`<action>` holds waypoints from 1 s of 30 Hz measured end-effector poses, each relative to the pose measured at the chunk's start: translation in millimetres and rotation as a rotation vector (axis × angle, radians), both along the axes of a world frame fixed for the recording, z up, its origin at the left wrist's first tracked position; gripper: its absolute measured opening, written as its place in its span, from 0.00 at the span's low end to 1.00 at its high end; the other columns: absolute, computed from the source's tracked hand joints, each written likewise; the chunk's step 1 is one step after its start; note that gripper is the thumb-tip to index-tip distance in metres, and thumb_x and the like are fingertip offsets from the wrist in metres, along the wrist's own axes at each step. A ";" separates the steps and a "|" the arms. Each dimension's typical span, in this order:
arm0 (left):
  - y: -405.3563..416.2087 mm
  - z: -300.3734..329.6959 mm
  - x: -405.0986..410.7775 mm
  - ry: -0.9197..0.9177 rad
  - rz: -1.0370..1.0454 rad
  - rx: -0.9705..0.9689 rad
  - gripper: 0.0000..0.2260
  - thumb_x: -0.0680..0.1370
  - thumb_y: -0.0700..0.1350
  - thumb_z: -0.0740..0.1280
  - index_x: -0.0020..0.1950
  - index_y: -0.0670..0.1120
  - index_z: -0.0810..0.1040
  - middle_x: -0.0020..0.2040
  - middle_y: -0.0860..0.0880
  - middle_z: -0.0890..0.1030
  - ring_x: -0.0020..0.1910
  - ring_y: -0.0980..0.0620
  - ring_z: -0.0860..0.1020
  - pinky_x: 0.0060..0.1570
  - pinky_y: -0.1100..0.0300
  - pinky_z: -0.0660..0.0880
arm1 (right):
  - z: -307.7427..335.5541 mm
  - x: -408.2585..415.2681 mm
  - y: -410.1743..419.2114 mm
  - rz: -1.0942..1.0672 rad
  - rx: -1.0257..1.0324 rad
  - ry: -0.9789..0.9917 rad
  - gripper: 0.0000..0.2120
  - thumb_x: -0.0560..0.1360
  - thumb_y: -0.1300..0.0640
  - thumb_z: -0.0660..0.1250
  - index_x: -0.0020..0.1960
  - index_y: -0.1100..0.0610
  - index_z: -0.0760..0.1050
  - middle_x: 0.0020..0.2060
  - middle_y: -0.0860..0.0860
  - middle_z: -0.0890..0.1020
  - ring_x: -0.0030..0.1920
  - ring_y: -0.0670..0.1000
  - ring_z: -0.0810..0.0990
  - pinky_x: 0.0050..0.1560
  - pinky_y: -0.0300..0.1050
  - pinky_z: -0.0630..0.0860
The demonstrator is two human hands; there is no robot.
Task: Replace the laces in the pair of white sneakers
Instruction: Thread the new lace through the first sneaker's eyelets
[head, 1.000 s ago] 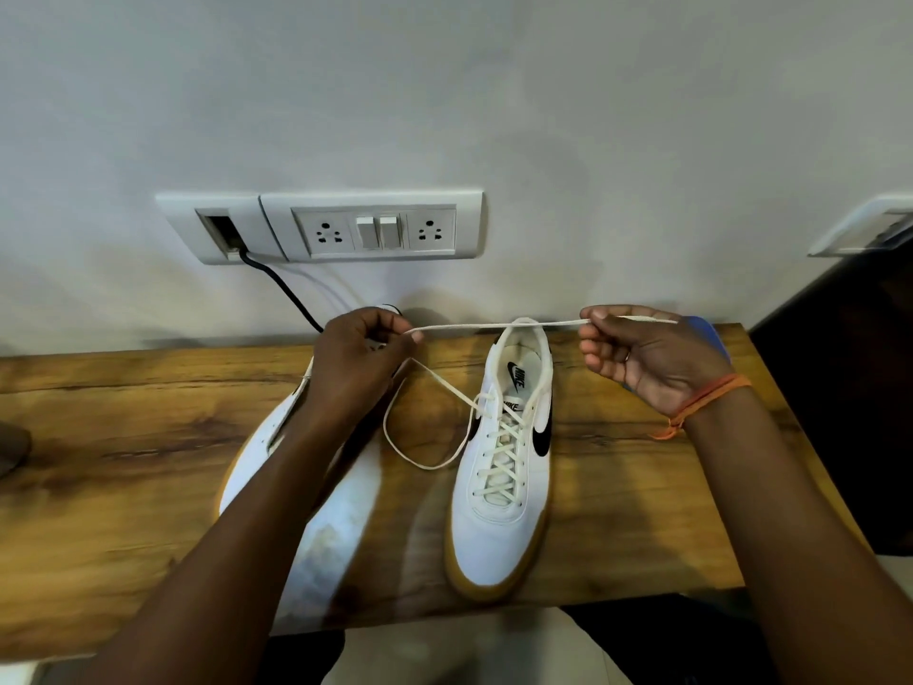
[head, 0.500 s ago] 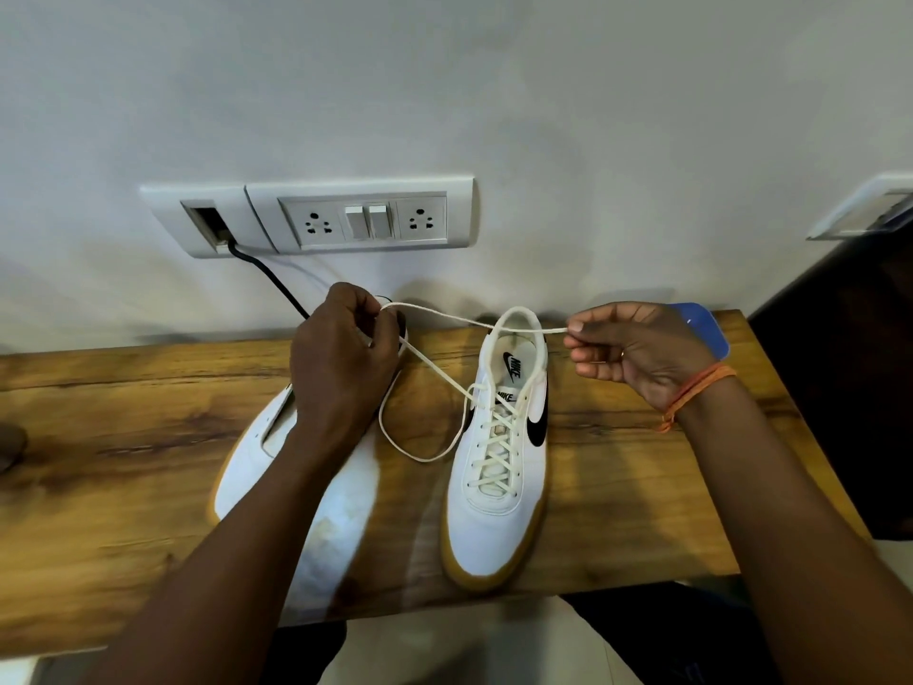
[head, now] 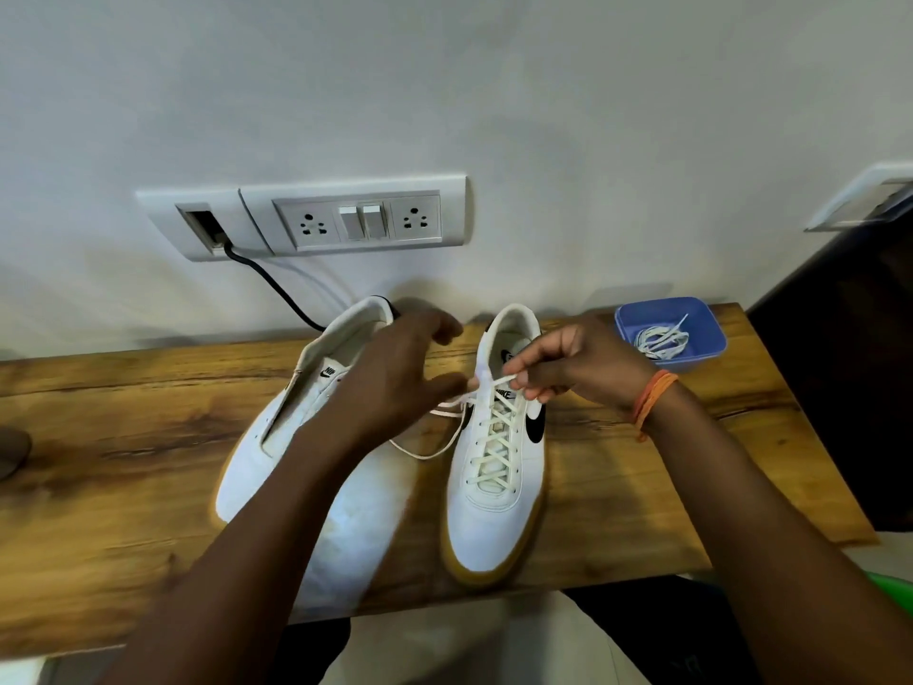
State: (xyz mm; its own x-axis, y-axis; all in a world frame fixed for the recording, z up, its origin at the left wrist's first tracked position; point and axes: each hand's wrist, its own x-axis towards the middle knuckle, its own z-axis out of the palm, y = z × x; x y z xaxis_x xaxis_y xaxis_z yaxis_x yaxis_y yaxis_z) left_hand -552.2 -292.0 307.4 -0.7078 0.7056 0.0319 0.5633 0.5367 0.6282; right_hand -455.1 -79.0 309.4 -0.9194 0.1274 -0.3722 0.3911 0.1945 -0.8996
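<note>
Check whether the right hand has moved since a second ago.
Yes. The right hand has come in leftward, from beside the laced sneaker to over its collar, uncovering the blue tub.

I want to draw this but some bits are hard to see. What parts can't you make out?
- Head view: the left shoe has its middle and toe hidden by the left arm.
- Left hand is motion-blurred; its grip on the lace is unclear.
- A dark object is cut off by the left edge.
- Laces in the blue tub are too small to count.

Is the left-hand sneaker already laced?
No, the left sneaker shows an open, bare throat with no lace, while the right sneaker is laced.
</note>
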 end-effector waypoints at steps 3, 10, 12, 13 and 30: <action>26.1 3.9 16.7 -0.523 -0.004 0.211 0.13 0.76 0.42 0.72 0.60 0.45 0.78 0.47 0.47 0.84 0.30 0.54 0.80 0.24 0.67 0.72 | 3.9 -3.5 -9.6 0.041 -0.009 0.054 0.10 0.71 0.69 0.72 0.53 0.68 0.79 0.40 0.60 0.85 0.36 0.52 0.83 0.37 0.42 0.81; 31.2 -10.6 17.9 -0.684 0.093 0.299 0.05 0.73 0.33 0.73 0.47 0.33 0.82 0.31 0.43 0.81 0.27 0.54 0.78 0.30 0.64 0.78 | 7.0 0.4 -8.7 0.006 -0.033 0.060 0.08 0.69 0.71 0.74 0.47 0.69 0.80 0.39 0.65 0.84 0.35 0.56 0.84 0.37 0.45 0.82; 29.7 -11.3 15.6 -0.636 0.103 0.263 0.03 0.73 0.34 0.73 0.45 0.36 0.84 0.31 0.42 0.82 0.26 0.54 0.79 0.29 0.64 0.77 | 7.0 1.0 -7.1 0.000 -0.015 0.067 0.08 0.70 0.71 0.74 0.49 0.69 0.82 0.40 0.66 0.84 0.34 0.54 0.83 0.37 0.43 0.82; 29.3 -10.2 15.7 -0.605 0.101 0.241 0.02 0.73 0.35 0.73 0.45 0.38 0.85 0.32 0.42 0.83 0.27 0.54 0.79 0.29 0.64 0.76 | 7.1 0.9 -6.7 -0.006 -0.017 0.070 0.08 0.70 0.71 0.73 0.49 0.69 0.82 0.41 0.66 0.84 0.34 0.53 0.83 0.38 0.43 0.83; 28.0 -9.2 12.5 -0.544 0.086 0.219 0.03 0.71 0.36 0.76 0.43 0.42 0.86 0.31 0.51 0.83 0.29 0.61 0.77 0.32 0.70 0.72 | 5.7 -1.5 -16.2 -0.046 -0.047 0.088 0.16 0.69 0.70 0.74 0.51 0.66 0.70 0.37 0.63 0.84 0.35 0.59 0.85 0.35 0.51 0.83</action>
State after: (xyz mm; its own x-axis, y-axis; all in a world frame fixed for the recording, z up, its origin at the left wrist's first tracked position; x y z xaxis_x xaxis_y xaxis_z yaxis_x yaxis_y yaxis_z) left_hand -539.7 -264.0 298.1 -0.7175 0.6632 -0.2132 0.0894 0.3912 0.9159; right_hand -456.6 -95.2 315.1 -0.9425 0.1543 -0.2966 0.3175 0.1356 -0.9385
